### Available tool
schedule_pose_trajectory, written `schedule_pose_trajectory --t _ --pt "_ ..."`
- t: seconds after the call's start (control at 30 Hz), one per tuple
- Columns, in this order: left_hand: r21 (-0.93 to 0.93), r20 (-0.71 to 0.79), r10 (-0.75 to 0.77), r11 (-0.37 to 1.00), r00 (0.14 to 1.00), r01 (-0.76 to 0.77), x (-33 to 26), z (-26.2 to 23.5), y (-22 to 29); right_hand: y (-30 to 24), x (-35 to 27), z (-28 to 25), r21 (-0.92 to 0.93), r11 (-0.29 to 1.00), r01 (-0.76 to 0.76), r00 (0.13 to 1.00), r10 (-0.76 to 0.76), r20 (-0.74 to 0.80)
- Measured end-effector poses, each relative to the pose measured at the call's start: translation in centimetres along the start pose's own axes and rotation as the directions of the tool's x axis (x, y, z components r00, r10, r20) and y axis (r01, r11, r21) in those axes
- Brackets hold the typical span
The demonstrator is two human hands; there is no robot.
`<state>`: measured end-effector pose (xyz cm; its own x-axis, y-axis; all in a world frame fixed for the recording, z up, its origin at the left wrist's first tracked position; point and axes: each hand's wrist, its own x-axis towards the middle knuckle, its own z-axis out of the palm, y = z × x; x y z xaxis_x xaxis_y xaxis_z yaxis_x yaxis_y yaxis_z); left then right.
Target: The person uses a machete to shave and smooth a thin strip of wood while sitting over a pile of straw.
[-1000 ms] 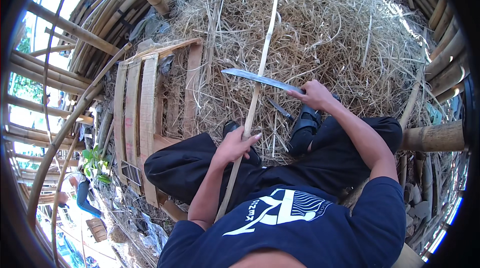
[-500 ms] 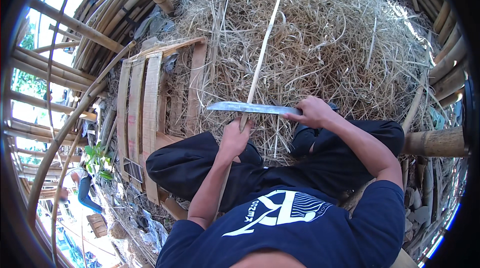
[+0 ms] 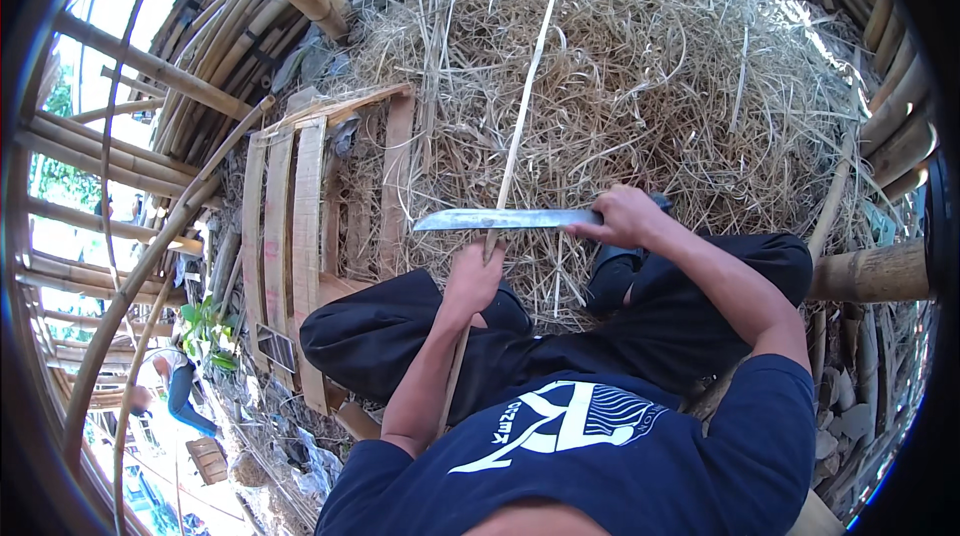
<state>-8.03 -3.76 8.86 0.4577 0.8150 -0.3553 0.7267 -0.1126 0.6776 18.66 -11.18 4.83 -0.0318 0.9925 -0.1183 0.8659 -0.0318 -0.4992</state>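
Observation:
A long, pale bamboo strip (image 3: 525, 116) runs from the far edge toward my body. My left hand (image 3: 473, 276) is closed around it between my knees, and its near end passes down along my left forearm. In my right hand (image 3: 627, 217) is the handle of a machete, mostly hidden by the fingers. The machete's broad grey blade (image 3: 500, 220) points left and lies across the strip, just beyond my left hand. Blade and strip appear to touch.
Shavings (image 3: 640, 86) cover the ground ahead. A slatted wooden pallet (image 3: 307, 226) stands at my left, beside a bamboo fence (image 3: 150, 151). A thick bamboo pole (image 3: 870, 274) lies at right, near stones (image 3: 845, 426). Another person (image 3: 178, 386) is beyond the fence, lower left.
The view has shifted slightly. Both hands, the machete and the strip keep nearly the same places relative to each other.

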Motion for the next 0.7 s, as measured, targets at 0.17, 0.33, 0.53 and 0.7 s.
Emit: schedule_pose_trajectory --t 0.17,0.33,0.53,0.7 --pt "-0.025 -0.043 0.029 0.999 0.999 -0.030 -0.4 0.1 -0.3 1.1 1.5 -2.4 0.021 0.988 -0.155 0.987 0.154 0.033" --pt "0.012 -0.003 -0.016 1.000 1.000 0.016 -0.1 0.2 0.7 -1.3 0.1 -0.7 0.054 0.998 -0.027 0.997 0.023 0.075" --pt "0.014 -0.044 0.009 1.000 0.999 -0.009 -0.2 0.6 0.1 1.1 1.7 -0.7 -0.073 0.997 -0.020 1.000 0.021 0.019" --pt "-0.011 -0.030 0.026 1.000 0.999 -0.027 0.0 0.4 0.0 2.4 2.0 -0.3 -0.083 0.996 -0.012 0.998 0.007 -0.056"
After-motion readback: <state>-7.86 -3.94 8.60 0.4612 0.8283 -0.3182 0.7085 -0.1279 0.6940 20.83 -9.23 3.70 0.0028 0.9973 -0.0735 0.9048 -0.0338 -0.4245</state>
